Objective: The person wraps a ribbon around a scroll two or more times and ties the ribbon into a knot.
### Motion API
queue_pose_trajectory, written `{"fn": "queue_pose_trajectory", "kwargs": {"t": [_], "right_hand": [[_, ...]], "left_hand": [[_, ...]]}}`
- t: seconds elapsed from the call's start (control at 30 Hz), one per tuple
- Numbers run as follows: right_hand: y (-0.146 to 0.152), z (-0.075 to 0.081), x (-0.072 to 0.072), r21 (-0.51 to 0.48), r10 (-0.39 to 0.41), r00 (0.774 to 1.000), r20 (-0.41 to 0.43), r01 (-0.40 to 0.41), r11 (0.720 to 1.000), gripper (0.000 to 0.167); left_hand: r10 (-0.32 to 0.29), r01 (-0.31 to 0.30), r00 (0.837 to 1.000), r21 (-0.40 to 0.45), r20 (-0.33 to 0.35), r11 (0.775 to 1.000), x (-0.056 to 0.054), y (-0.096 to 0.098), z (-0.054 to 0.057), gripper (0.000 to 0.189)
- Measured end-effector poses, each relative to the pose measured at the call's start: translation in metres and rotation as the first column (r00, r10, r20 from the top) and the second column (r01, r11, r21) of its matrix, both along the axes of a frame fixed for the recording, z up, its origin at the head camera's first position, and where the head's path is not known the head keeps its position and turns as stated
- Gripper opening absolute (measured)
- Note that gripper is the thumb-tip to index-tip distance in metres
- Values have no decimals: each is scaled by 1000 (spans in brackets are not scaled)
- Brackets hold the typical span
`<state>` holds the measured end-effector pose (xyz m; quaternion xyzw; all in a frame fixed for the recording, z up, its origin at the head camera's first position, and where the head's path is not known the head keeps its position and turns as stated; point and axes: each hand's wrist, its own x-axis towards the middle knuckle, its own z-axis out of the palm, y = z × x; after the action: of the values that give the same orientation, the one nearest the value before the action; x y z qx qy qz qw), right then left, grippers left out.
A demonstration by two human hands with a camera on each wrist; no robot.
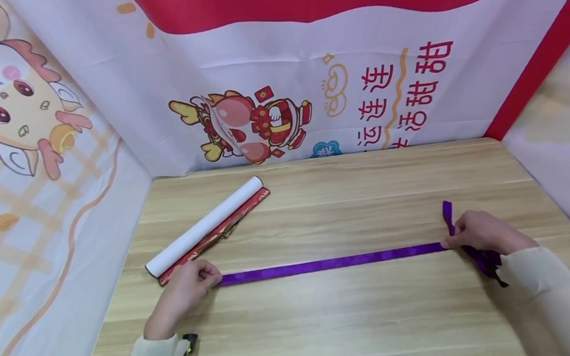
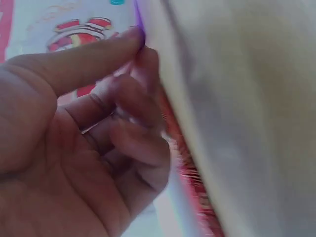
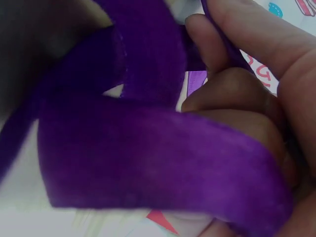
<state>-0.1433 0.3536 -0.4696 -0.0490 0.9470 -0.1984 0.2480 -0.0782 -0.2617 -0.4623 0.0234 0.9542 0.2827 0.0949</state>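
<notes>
Stretching over the table (image 1: 356, 317), the purple ribbon (image 1: 334, 263), likely light, soft and slippery, is pinched by the left hand (image 1: 185, 291) and the right hand (image 1: 482, 232), probably best held across its width

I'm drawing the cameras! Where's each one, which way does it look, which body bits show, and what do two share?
Head: worn on the head, facing forward and down at the purple ribbon and table; left hand, right hand and cream sleeves show.
Left wrist: worn on that wrist, facing the left hand; palm and fingers show.
Right wrist: worn on that wrist, facing loops of ribbon; part of the right hand shows.
Head and left wrist both show the left hand pinching the ribbon.
</notes>
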Motion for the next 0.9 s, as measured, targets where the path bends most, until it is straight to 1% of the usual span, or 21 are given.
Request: {"fn": "queue_pose_trajectory", "kwargs": {"t": [0.07, 0.13, 0.2, 0.23, 0.3, 0.33, 0.37, 0.4, 0.47, 0.53, 0.6, 0.63, 0.77, 0.83, 0.9], "right_hand": [[1, 1, 0, -5, -8, 1000, 8, 8, 1000, 44], [1, 1, -1, -6, -10, 1000, 13, 10, 1000, 44], [1, 2, -3, -11, 0, 1000, 4, 0, 1000, 44], [1, 3, -3, -13, 4, 1000, 1, -4, 1000, 44], [0, 4, -4, -9, 6, 1000, 11, -6, 1000, 44], [-1, 4, -3, -9, 6, 1000, 16, -6, 1000, 43], [-2, 4, -3, -8, 9, 1000, 22, -9, 1000, 43], [-3, 4, -3, -4, 7, 999, 32, -7, 1000, 42], [-6, 3, -3, 6, 9, 999, 42, -9, 1000, 42], [-9, 1, -4, 12, 18, 999, 37, -18, 1000, 41], [-11, 1, -4, 18, 24, 999, 28, -24, 1000, 42], [-11, 0, -5, 18, 28, 999, 20, -28, 999, 42], [-8, 3, -5, 28, 35, 999, 11, -35, 999, 41], [-7, 5, -5, 41, 37, 999, 13, -37, 998, 40], [-7, 7, -5, 52, 36, 999, 21, -37, 998, 39]], "left_hand": [[-6, 5, 999, -13, -32, 1000, -3, -2, 11, 11], [9, -11, 997, -33, -74, 999, -12, -6, 24, 16], [2, -17, 985, -84, -173, 996, -27, -15, 34, 22], [-9, -17, 978, -120, -208, 993, -36, -20, 36, 24], [-36, -11, 972, -195, -232, 981, -54, -31, 37, 28], [-58, 4, 973, -234, -224, 972, -62, -36, 36, 30], [-81, 26, 976, -263, -201, 964, -69, -41, 33, 32], [-101, 55, 983, -277, -155, 959, -75, -45, 31, 33], [-129, 106, 990, -282, -64, 953, -84, -53, 24, 35], [-142, 133, 990, -264, -15, 955, -88, -58, 19, 34], [-142, 138, 990, -241, 0, 961, -90, -61, 15, 33], [-142, 136, 990, -236, -6, 962, -91, -61, 13, 32], [-116, 111, 993, -214, -12, 970, -94, -56, 12, 29], [-115, 108, 993, -218, -22, 970, -95, -51, 12, 27], [-104, 92, 994, -236, -39, 967, -95, -47, 11, 25]]}}
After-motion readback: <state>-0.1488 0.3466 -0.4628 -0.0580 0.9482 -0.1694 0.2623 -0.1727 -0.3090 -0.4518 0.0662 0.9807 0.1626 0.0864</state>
